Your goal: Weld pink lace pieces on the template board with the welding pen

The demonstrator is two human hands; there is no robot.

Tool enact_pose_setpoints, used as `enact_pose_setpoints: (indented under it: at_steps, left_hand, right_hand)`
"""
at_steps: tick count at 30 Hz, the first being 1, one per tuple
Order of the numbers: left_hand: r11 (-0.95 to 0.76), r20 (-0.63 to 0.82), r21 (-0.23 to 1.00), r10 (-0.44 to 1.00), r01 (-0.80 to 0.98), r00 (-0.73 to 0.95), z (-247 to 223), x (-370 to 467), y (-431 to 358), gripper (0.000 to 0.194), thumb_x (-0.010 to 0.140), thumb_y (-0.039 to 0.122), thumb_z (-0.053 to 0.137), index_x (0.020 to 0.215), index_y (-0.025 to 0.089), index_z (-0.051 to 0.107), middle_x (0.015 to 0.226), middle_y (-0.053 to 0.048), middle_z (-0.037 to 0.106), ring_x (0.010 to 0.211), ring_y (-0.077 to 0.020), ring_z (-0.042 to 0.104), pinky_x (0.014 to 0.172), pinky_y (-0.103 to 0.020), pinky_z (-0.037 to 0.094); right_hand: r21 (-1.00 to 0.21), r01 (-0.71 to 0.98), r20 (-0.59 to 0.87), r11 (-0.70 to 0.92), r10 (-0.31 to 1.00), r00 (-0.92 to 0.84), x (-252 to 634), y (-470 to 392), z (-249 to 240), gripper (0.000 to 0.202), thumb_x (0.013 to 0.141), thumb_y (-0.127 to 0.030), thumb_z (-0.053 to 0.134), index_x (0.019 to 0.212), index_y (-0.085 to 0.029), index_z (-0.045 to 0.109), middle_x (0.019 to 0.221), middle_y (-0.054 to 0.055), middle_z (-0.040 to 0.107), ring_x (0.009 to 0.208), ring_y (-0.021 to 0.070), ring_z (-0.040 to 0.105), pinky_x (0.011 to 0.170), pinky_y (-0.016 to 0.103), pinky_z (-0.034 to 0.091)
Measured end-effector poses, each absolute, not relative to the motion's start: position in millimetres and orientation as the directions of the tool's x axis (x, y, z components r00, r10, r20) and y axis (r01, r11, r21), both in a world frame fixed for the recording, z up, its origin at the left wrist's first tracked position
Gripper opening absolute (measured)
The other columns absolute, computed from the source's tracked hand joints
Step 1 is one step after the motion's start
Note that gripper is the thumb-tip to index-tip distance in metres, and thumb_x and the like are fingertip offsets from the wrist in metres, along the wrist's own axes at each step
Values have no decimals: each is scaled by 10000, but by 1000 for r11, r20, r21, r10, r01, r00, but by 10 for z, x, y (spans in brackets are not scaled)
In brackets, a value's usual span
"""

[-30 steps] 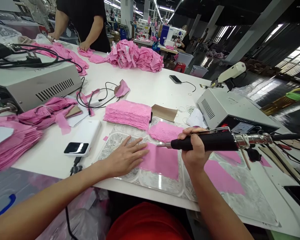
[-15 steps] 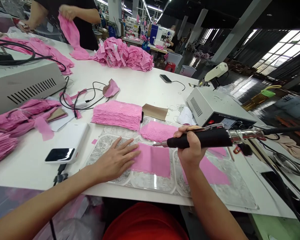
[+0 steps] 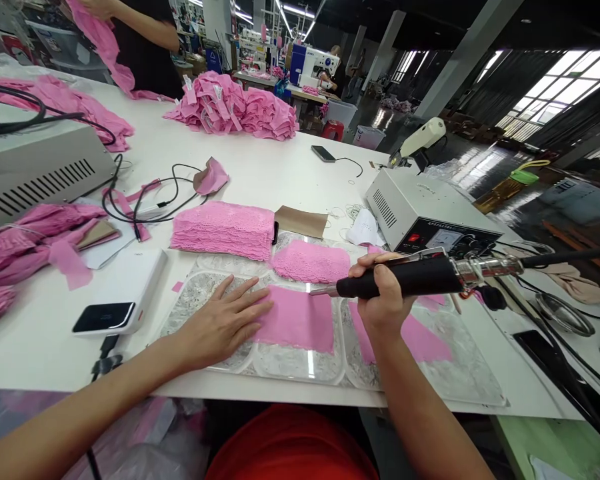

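Pink cloth lies flat near the table's front edge, and the left hand rests at its left side, fingers spread! Right hand wraps its fingers around the black-handled tool, metal tip at the cloth's far part; whether it touches, I can't tell.

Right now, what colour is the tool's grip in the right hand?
The tool's grip is black, best seen in the head view.
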State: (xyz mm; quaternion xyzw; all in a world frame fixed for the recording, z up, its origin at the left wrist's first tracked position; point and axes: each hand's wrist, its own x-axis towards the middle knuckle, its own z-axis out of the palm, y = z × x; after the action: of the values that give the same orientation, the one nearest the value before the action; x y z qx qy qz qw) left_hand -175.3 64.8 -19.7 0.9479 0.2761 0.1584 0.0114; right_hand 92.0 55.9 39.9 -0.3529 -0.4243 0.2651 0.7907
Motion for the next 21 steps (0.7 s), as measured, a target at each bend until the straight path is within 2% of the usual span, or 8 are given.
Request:
enact_pose_setpoints:
  at_steps: [8, 12, 18, 21]
  left_hand:
    - [-851, 305, 90, 519, 518, 799, -213, -1766, 665, 422, 992, 274, 389, 1410, 265, 450, 1432, -39, 503, 1433, -262, 284, 1173, -545, 162]
    - [-863, 330, 79, 496, 499, 804, -191, -1761, 663, 410, 994, 266, 387, 1396, 239, 463, 1408, -44, 529, 1417, -262, 319, 1166, -541, 189]
    - [-891, 371, 83, 444, 447, 816, -55, -1351, 583, 349, 989, 168, 360, 1242, 177, 600, 1310, -74, 612, 1301, -226, 485, 1112, -460, 333]
    - [-914, 399, 73, 393, 398, 829, -10, -1017, 564, 315, 994, 190, 376, 1177, 153, 630, 1273, -85, 634, 1221, -236, 549, 1026, -435, 419]
  right_hand:
    - [-792, -103, 497, 602, 733, 464, 917, 565, 395, 83, 746, -242, 625, 785, -207, 562, 724, -29, 628, 554, 105, 568, 568, 294, 480]
    - [-775, -125, 486, 620, 711, 508, 998, 529, 446, 68, 738, -224, 609, 795, -201, 579, 730, -23, 625, 553, 101, 565, 562, 287, 477]
    - [-776, -64, 499, 627, 673, 546, 1258, 454, 507, 78, 713, -235, 603, 777, -201, 572, 710, -23, 619, 524, 105, 561, 538, 285, 473]
    - [-775, -66, 488, 629, 662, 569, 1330, 422, 499, 83, 704, -231, 601, 775, -198, 572, 706, -22, 617, 524, 107, 561, 536, 283, 470]
